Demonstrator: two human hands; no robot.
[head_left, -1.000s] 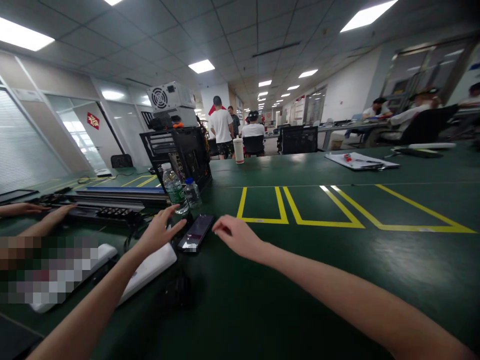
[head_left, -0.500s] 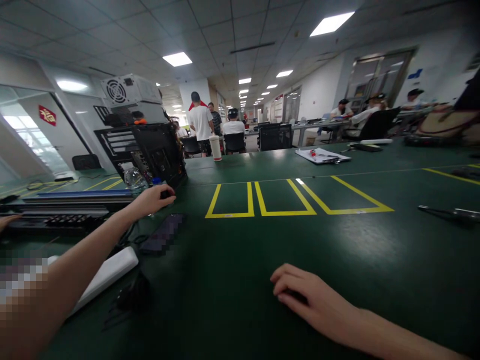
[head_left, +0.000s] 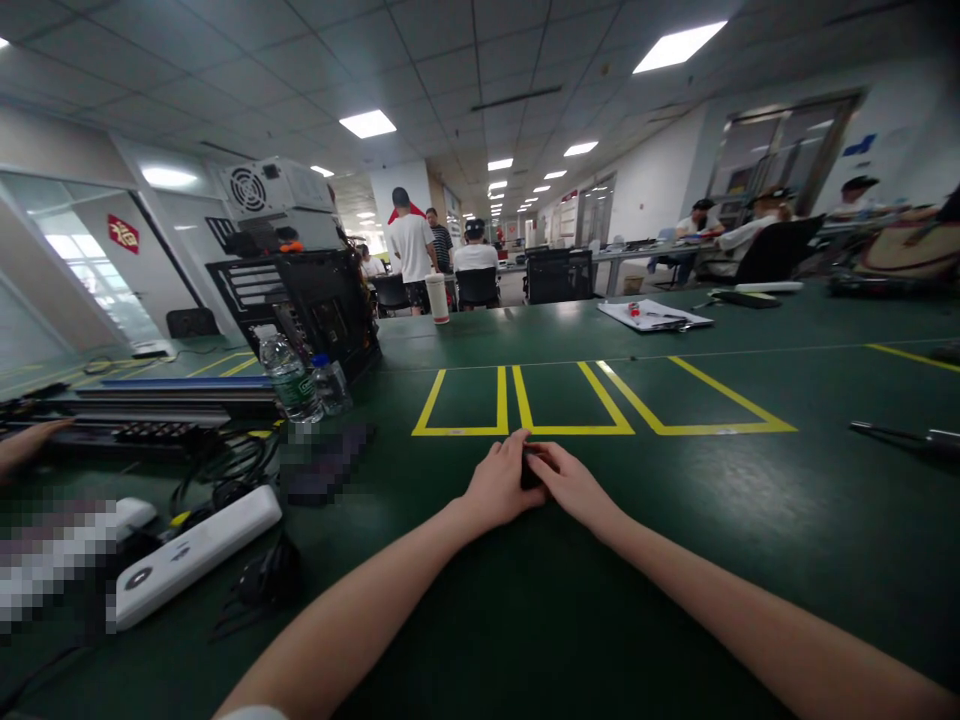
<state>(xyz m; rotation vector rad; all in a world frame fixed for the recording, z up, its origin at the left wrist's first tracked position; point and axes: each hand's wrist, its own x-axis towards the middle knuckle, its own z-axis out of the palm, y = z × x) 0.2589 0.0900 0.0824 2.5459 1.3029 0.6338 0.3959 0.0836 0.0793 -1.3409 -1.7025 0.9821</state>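
My left hand [head_left: 499, 485] and my right hand [head_left: 574, 482] meet over the green table [head_left: 540, 630], just in front of the yellow tape frames [head_left: 577, 430]. Their fingers are bent and close around a small dark object [head_left: 530, 472], mostly hidden between them, so its kind does not show. The left fingers wrap its left side, while the right fingers press on it from the right. Left of my hands lies a dark, pixelated flat thing [head_left: 330, 465].
Two plastic bottles [head_left: 289, 380] stand by an open computer case [head_left: 330, 310]. A white power strip [head_left: 199, 560] and black cables [head_left: 232, 470] lie left. Another person's hand [head_left: 30, 445] is at the left edge. A clipboard [head_left: 652, 315] and white cup [head_left: 438, 298] are farther back.
My left hand has moved right, from beside the bottles to the middle, carrying the small dark object. My right hand has moved forward and left to meet it, its fingers now on the object.
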